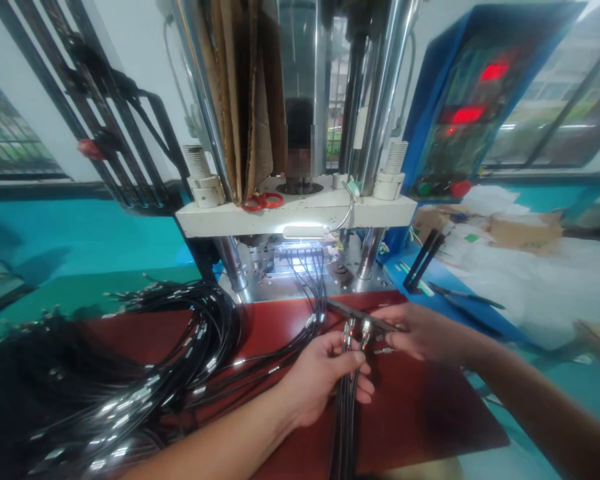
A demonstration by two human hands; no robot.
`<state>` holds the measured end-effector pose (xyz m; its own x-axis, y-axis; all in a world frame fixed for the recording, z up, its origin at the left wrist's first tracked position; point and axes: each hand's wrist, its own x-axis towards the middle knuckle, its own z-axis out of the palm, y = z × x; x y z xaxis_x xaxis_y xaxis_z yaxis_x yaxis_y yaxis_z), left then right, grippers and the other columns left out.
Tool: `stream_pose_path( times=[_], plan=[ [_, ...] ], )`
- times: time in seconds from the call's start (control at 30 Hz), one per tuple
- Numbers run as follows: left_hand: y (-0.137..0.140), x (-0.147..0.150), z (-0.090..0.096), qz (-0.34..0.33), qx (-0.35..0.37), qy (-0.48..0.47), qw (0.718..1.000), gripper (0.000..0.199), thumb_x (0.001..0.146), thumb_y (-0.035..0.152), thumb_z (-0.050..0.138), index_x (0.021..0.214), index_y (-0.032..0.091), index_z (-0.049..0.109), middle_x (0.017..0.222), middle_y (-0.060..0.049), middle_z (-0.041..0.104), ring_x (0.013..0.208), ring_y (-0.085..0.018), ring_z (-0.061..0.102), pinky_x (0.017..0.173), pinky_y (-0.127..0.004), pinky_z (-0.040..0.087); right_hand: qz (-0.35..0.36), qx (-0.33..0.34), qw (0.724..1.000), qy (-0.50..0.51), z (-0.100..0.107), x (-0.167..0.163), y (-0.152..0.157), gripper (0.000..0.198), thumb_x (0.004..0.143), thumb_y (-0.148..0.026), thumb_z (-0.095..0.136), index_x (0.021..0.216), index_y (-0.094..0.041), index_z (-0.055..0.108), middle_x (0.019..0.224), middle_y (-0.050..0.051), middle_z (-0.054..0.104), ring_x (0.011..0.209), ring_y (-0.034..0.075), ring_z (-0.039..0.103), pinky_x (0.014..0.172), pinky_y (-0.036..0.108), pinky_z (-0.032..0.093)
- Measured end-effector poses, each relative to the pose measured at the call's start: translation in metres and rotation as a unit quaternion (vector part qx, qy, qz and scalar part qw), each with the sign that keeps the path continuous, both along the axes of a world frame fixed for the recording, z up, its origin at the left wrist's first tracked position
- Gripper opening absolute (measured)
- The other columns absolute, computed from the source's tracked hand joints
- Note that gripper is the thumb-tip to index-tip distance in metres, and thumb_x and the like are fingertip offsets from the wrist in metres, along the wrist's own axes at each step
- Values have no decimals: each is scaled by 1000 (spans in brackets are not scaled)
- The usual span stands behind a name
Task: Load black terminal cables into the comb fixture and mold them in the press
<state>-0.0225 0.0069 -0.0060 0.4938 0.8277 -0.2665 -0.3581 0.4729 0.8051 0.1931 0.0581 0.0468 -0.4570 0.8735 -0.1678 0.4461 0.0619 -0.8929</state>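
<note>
In the head view, holds a bunch of black cables (347, 427) in the left hand (325, 377) at lower centre of the frame, above the red-brown surface (410, 420); left fingers pinching just under the metal ends (367, 327). At right of centre, holds a dark bar (344, 309) in the right hand (420, 330), right fingers closed on its right end; impossible to tell whether touching the metal ends. Probably light cable by cable, weightier as a bunch; bendy and springy, likely a little slippery along the smooth coat, hard and stiff at the tips. Not very fragile by the look, though easily tangled. Best gripped just below the tips, to keep the bunch together. Counted: two hands, one dark bar, at least two metal ends, too many black cables to number; at left, a pile of loose cables (225, 333), likewise beyond counting; at centre, one press (260, 220), one lit lamp (303, 232), one pair of red-handled scissors (263, 199).
</note>
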Motion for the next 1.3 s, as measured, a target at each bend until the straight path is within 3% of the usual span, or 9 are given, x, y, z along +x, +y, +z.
stream_pose_path(
  times=[0.07,0.2,0.4,0.53,0.87,1.3],
  plan=[
    [0,1,3,2,0,14,1000,24,81,24,69,94,15,52,77,-2,63,58,-13,65,54,-25,54,2,-67,998,17,-10,3,-22,23,83,-27,59,102,-22,71,54,-3,55,39,10,37,39,22,24],
    [3,4,9,-8,-20,45,999,29,75,25,73,92,17,51,74,0,64,52,-11,62,48,-23,51,-166,-110,970,142,-37,1,-60,42,88,-43,59,125,-22,58,46,-7,45,37,10,30,38,22,20],
    [8,14,18,-43,-42,91,994,31,72,27,76,91,18,54,69,1,63,50,-9,58,44,-19,44,-273,-29,954,116,-47,-26,-74,47,95,-60,40,94,-20,65,41,-4,46,36,11,36,37,23,27],
    [7,20,19,-57,-58,98,992,33,70,27,78,91,17,55,66,2,61,47,-7,54,42,-17,40,-313,-19,941,125,-45,-32,-70,48,95,-59,37,101,-20,65,41,-4,47,37,12,38,38,23,31],
    [4,28,17,-59,-38,162,984,26,76,32,74,84,17,54,65,3,58,41,-2,41,37,-16,24,-318,-35,928,191,-58,-30,-71,46,98,-54,40,114,-19,65,40,-6,47,35,10,37,36,21,27],
    [5,31,15,-88,-3,194,977,19,75,29,70,77,16,56,61,5,52,40,-2,35,36,-17,21,-319,-38,926,198,-59,-32,-72,49,97,-54,42,125,-19,62,42,-6,50,33,9,37,34,19,26]
  ],
)
